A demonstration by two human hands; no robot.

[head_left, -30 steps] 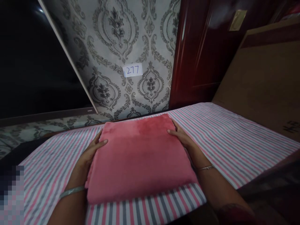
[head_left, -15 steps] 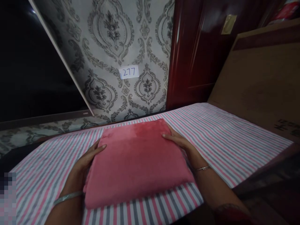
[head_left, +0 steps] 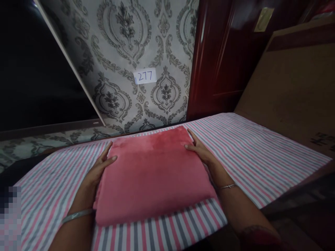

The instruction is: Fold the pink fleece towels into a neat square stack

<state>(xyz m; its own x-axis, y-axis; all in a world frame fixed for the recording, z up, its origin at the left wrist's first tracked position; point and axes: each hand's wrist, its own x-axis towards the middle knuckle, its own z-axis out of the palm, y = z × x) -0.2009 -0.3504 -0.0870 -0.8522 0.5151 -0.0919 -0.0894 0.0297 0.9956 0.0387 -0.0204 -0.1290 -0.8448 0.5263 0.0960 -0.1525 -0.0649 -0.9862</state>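
A pink plush blanket (head_left: 154,177), folded into a thick rectangular stack, lies flat on a striped cloth close to the front edge. My left hand (head_left: 98,169) is against its left side, with the thumb resting on top and the fingers along the edge. On the opposite side, my right hand (head_left: 200,151) holds the right edge in the same way, thumb on the upper face. The blanket sits between both hands. Parts of the lower fingers are hidden behind its sides.
The pink, grey and white striped cloth (head_left: 261,150) covers the table. A large cardboard box (head_left: 290,90) stands at the right. Behind are patterned wallpaper with a card (head_left: 145,76) reading 277, a dark red door (head_left: 222,62), and a black screen (head_left: 42,69) at left.
The view has tilted down slightly, so the background sits higher. The fingers of both hands now show straighter along the blanket's sides. The blanket seems to have shifted little, if at all.
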